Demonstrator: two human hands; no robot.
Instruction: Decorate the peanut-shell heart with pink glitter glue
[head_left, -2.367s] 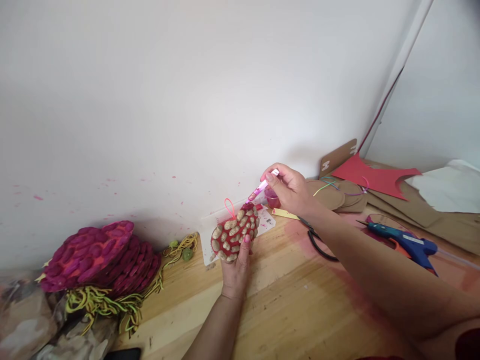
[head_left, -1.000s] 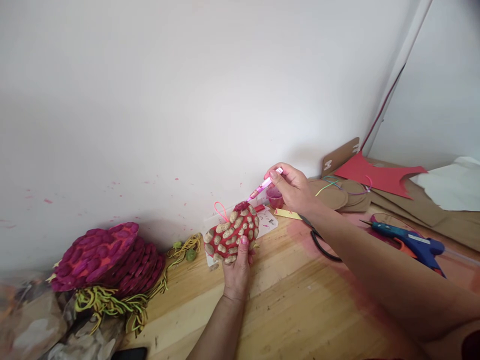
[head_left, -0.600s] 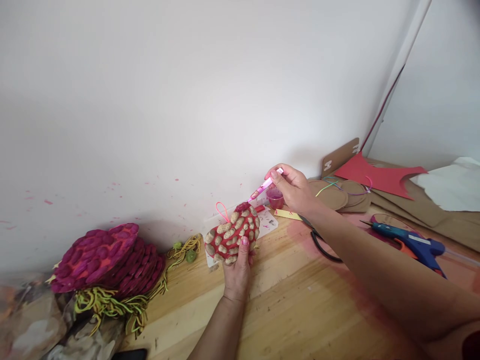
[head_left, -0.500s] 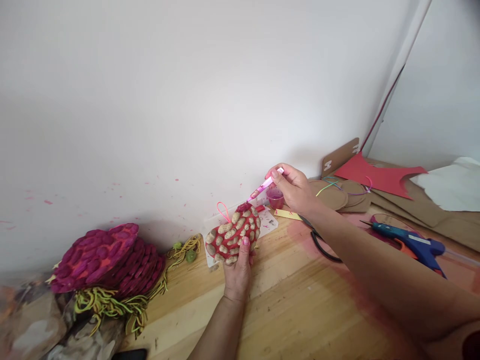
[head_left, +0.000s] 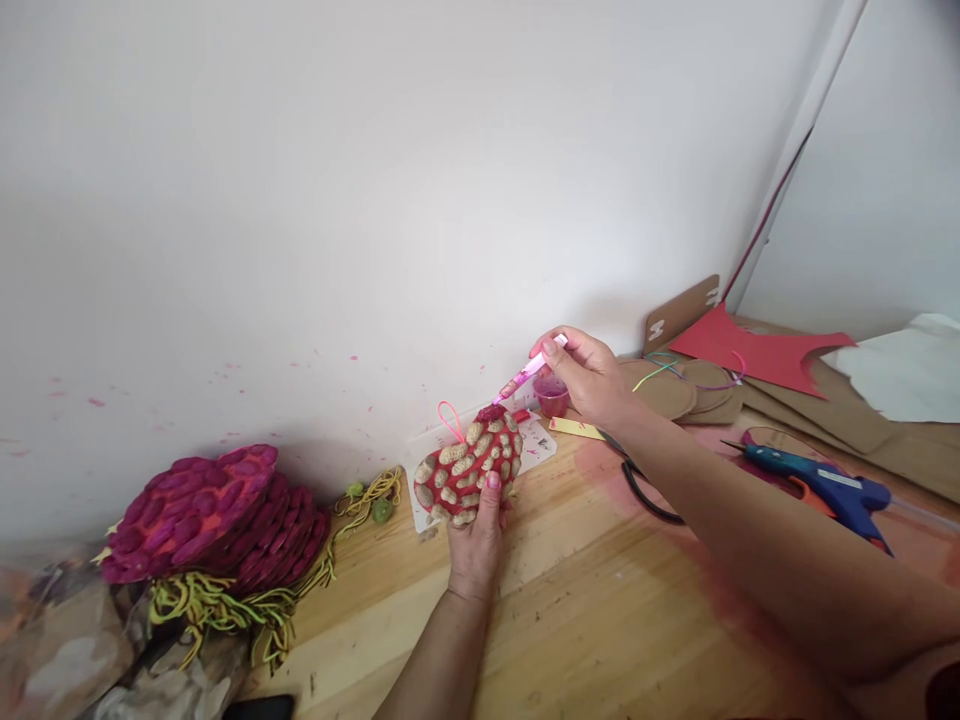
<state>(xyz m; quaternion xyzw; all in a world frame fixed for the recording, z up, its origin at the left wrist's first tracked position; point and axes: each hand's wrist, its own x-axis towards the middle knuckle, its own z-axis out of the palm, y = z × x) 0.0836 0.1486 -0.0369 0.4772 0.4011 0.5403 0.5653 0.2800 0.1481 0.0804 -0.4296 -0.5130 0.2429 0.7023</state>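
Observation:
A red heart-shaped craft piece [head_left: 469, 465] covered with peanuts, with a pink cord loop [head_left: 450, 420] at its top, is tilted up in my left hand [head_left: 480, 540]. My left thumb presses on its front; the other fingers are mostly hidden behind. My right hand [head_left: 592, 375] pinches a paintbrush [head_left: 531, 370] with a pink-smeared white handle. Its tip touches the upper right lobe, where the peanuts are dark magenta; the others stay bare tan. Just behind the brush stands a small cup of magenta paint [head_left: 552, 397].
Left, a stack of magenta-painted pieces [head_left: 202, 505] with green yarn fringe [head_left: 217, 610] lies on the wooden table [head_left: 562, 600]. Right are a blue glue gun [head_left: 817, 480], scissors [head_left: 649, 495], cardboard shapes [head_left: 660, 390] and red paper [head_left: 757, 350]. A paint-spattered wall [head_left: 375, 250] rises behind.
The peanut-covered piece has shifted very slightly to the right in my left hand. My right hand and the brush have barely moved.

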